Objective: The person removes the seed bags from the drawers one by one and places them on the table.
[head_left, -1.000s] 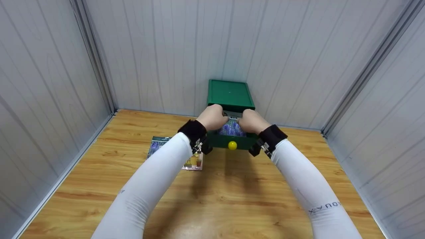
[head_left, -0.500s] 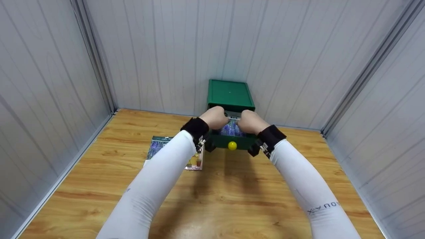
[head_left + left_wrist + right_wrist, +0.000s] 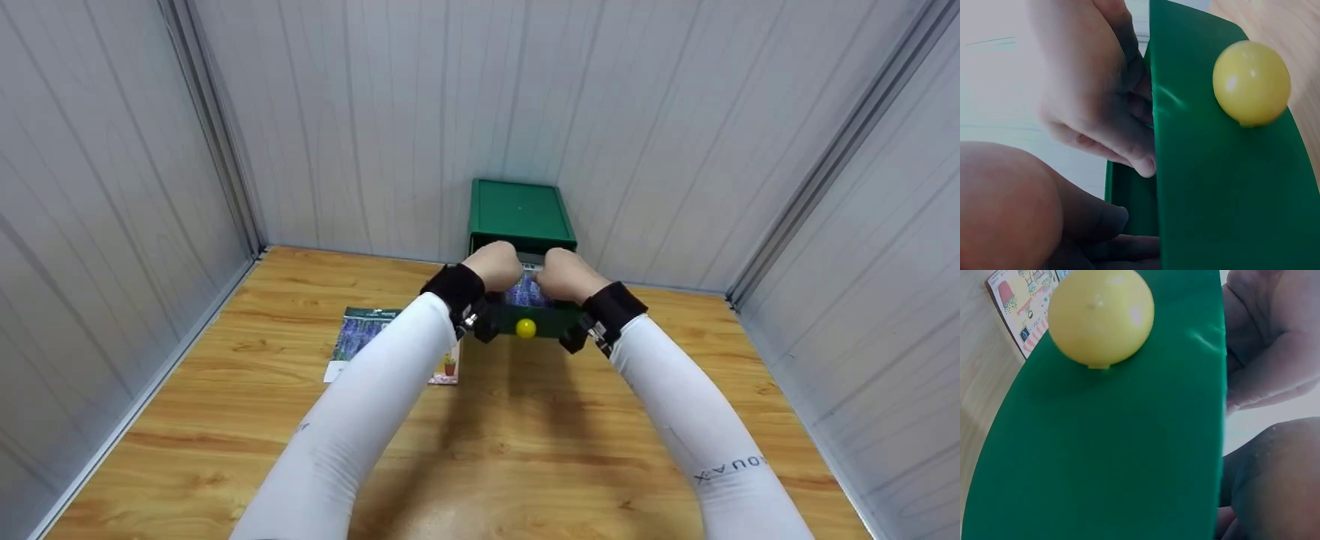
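Note:
A green drawer with a round yellow knob is pulled out of a small green cabinet. Inside the drawer lies a packet printed with purple flowers. My left hand reaches over the drawer's left part, with its fingers down in the opening. Opposite it, my right hand dips into the drawer from the right. In the left wrist view, the left thumb shows inside the drawer. The drawer's front wall hides the fingertips, so their contact with the packet cannot be made out.
On the wooden tabletop, left of the drawer, lie a purple-flower packet and a printed piece with plant pots, partly under my left sleeve. The cabinet stands against the pale back wall. More pale walls rise at both sides.
My left hand has shifted to the right, over the drawer, and now covers the flower packet's left part. The right hand has barely moved. Cabinet and drawer look the same.

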Motion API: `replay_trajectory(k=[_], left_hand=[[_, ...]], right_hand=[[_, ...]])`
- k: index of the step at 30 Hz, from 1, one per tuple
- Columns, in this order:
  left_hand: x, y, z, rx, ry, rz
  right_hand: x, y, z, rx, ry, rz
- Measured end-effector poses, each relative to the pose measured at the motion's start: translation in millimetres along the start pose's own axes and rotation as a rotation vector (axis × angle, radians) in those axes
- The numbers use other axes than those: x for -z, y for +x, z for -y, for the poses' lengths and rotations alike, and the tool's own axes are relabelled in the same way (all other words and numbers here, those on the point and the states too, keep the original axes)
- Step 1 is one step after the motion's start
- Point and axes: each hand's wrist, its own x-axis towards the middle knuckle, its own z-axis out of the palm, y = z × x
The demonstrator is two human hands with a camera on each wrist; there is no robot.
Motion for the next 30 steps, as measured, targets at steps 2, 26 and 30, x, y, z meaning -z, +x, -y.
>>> replay_trajectory(k=[2,26,30], left_hand=[[-3.0,6.0,2.2,-0.013,0.013,0.007],[1.3,-13.2,-6.6,0.049,0.047,0.016],[5.4,-23.0,-12.5,0.054,0.013,0.007]], right_hand=[[-0.1,-0.7,-0.3,0.001,0.010,-0.005],[-2.2,1.9,4.6,-0.021,-0.024,0.034],[-1.1,-2.0,5.4,-0.003,0.007,0.013]])
